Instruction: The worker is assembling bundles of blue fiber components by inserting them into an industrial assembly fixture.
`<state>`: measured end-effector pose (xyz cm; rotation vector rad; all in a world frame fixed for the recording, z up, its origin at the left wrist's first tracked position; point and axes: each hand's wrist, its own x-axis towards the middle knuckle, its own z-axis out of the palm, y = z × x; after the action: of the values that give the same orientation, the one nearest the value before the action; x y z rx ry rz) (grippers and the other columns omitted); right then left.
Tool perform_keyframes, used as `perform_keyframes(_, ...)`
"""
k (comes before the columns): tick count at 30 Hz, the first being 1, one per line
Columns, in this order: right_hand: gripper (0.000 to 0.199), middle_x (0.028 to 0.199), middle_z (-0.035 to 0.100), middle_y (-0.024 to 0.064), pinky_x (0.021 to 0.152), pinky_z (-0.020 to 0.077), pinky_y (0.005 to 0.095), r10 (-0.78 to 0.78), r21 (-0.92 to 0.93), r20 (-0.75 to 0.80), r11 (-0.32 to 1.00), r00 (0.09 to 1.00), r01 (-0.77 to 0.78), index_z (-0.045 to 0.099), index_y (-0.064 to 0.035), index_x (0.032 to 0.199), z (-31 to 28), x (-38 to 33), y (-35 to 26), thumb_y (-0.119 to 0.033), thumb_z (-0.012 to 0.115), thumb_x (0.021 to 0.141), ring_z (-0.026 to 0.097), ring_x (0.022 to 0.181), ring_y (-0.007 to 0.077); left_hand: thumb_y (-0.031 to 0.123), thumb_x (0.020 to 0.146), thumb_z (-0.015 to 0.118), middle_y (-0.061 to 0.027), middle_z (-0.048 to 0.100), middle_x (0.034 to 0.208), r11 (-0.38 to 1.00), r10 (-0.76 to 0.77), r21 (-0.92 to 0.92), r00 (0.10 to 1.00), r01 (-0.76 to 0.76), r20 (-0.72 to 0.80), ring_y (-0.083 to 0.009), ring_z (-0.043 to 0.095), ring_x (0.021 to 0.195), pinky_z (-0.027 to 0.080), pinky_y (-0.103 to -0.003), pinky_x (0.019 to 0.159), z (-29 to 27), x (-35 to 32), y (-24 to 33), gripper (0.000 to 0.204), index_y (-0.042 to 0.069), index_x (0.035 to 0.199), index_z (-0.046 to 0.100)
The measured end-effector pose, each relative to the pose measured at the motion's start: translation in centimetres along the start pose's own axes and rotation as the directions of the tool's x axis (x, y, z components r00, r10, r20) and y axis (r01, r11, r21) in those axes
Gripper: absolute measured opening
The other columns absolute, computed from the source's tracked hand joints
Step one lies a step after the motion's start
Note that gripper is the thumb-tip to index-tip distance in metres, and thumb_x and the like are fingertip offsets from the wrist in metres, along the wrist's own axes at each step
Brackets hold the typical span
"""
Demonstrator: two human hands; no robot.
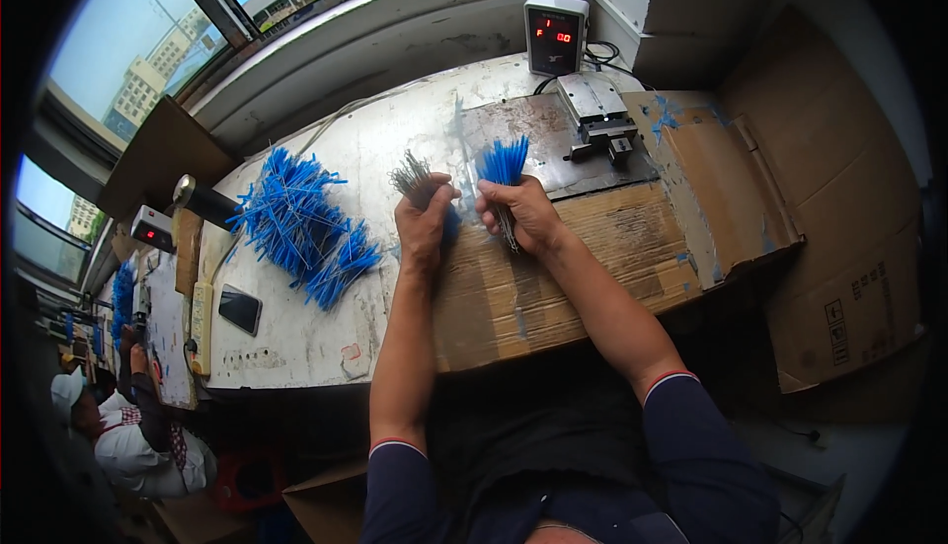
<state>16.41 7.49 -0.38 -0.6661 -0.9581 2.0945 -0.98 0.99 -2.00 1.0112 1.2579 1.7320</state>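
My left hand (423,226) is closed round a bundle of thin wires (411,175). Their bare silvery ends fan out above the fist, and some blue shows below it. Just to the right, my right hand (528,216) grips a second bundle of blue-sleeved wires (505,159), blue ends up and thin metal ends poking out underneath. A small gap separates the two hands over the worktable (385,129). Left of them lies a large loose pile of the same blue wire pieces (291,213). The fingers partly hide the middle of each bundle.
A small metal press-like fixture (597,115) sits on a steel plate beyond my right hand, with a red-digit display box (556,36) behind it. Flattened cardboard (553,297) covers the near edge. A phone (239,309) lies at left; another person (138,435) works farther left.
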Motion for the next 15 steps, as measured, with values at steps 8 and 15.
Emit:
perform_keyframes(8, 0.04, 0.086, 0.071, 0.0104, 0.052, 0.0578, 0.0328, 0.225, 0.293, 0.272, 0.907, 0.936, -0.303, 0.061, -0.0043, 0.11, -0.1, 0.2, 1.0, -0.043, 0.058, 0.102, 0.07, 0.067, 0.0188, -0.004, 0.081, 0.068, -0.0077, 0.066, 0.121, 0.291, 0.497, 0.708, 0.734, -0.643, 0.463, -0.0251, 0.063, 0.116, 0.05, -0.04, 0.1, 2.9, -1.5, 5.0, 0.031, 0.013, 0.105, 0.073)
perform_keyframes(15, 0.035, 0.116, 0.068, 0.0088, 0.086, 0.0617, 0.0359, 0.063, 0.466, 0.441, 0.837, 0.895, -0.288, 0.058, -0.0098, 0.129, 1.1, 0.6, 1.8, -0.036, 0.046, 0.109, 0.071, 0.1, 0.0203, 0.003, 0.077, 0.067, -0.007, 0.056, 0.135, -0.101, 0.16, 0.456, 0.438, -0.884, 0.884, -0.0266, 0.052, 0.133, 0.039, -0.045, 0.116, 1.7, 0.1, 10.0, 0.031, 0.016, 0.105, 0.073)
